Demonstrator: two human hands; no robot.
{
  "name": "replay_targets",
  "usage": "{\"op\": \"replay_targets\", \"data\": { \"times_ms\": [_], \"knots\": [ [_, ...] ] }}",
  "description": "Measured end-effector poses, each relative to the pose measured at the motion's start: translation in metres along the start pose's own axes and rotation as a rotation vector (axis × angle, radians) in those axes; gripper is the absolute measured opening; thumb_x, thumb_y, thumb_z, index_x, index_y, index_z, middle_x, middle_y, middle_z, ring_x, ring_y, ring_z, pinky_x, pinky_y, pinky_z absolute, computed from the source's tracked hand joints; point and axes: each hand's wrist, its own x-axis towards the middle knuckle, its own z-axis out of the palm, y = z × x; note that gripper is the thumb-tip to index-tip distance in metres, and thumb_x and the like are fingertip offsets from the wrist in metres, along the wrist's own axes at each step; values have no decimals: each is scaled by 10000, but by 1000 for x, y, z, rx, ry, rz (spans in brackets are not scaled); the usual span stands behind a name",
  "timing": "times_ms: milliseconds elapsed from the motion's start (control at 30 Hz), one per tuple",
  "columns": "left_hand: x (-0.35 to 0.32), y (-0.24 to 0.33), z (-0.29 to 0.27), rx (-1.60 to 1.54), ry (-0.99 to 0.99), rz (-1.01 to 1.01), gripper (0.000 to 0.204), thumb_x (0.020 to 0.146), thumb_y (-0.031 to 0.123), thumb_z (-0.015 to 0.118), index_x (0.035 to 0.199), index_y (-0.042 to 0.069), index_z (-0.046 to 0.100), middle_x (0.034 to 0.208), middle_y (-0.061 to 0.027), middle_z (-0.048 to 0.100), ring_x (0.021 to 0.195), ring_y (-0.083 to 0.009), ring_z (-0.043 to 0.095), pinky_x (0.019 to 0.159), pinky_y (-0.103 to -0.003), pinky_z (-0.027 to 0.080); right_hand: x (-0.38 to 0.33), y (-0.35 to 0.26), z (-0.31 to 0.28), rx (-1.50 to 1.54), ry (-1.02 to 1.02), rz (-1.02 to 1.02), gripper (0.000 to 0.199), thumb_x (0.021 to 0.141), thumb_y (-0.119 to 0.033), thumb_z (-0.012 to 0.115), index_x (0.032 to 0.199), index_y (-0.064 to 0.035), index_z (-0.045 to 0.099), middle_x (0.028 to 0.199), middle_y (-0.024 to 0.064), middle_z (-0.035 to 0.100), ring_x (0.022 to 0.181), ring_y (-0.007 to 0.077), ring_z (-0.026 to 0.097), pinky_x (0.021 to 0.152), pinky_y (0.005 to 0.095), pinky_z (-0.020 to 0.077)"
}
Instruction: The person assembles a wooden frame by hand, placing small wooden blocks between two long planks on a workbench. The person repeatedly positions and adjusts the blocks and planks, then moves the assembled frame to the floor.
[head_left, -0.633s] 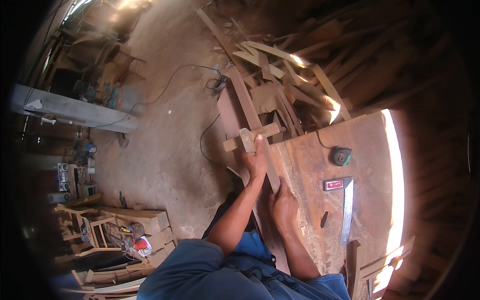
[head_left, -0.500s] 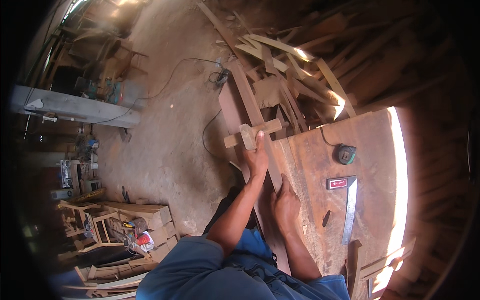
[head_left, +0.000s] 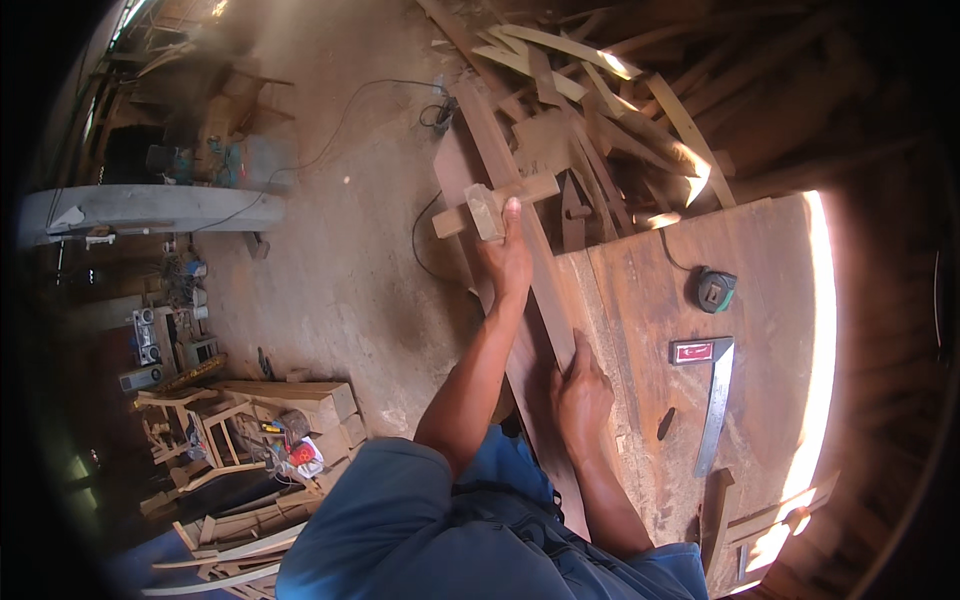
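Note:
My left hand [head_left: 508, 262] is closed around a wooden marking gauge [head_left: 485, 212], its thumb pressed against the crossbar. The gauge lies across a long reddish-brown board [head_left: 490, 135] that stretches away from me along the left edge of the wooden bench. Nearer to me, my right hand [head_left: 582, 405] grips the same board by its right edge, fingers partly hidden. A second wide plank [head_left: 455, 160] shows beside and below the board.
On the bench top [head_left: 650, 260] lie a tape measure [head_left: 713, 290], a try square [head_left: 716, 400] and a small dark piece [head_left: 666, 424]. Scrap wood [head_left: 690, 130] is heaped beyond. A cable [head_left: 345, 110] crosses the floor; wooden frames [head_left: 225, 430] stand at lower left.
My left hand has slid the marking gauge farther away along the board. The right hand keeps its grip on the board. The whole view has shifted slightly.

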Motion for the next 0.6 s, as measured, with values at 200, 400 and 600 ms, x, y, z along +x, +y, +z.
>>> {"op": "replay_targets", "data": {
  "times_ms": [200, 400, 600],
  "knots": [
    [14, 5, 2, -39, 140, 122, 545, 996, 233, 646, 1418, -66, 471, 1374, -192, 583, 1292, -266, 536, 1079, -359, 394, 0, 1, 0, 12, 63, -82, 645, 800, -70, 733, 1397, -39, 488, 896, 212, 693, 794, 393, 683, 743, 482, 542],
    [23, 4, 3, 0, 89, 30, 471, 995, 242, 650, 1334, -67, 541, 1280, -172, 642, 1176, -237, 597, 1038, -366, 426, 3, -4, -3, 29, -67, 20, 676, 803, -100, 739, 1418, -46, 464, 946, 229, 700, 810, 407, 684, 749, 481, 548],
    [44, 3, 7, 4, 76, 81, 473, 990, 275, 655, 1306, -65, 568, 1231, -169, 670, 1125, -239, 623, 999, -374, 454, 1, -8, -8, -17, -41, 10, 680, 780, -89, 736, 1404, -30, 472, 1203, 221, 669, 959, 382, 689, 839, 450, 553]
  ]
}}
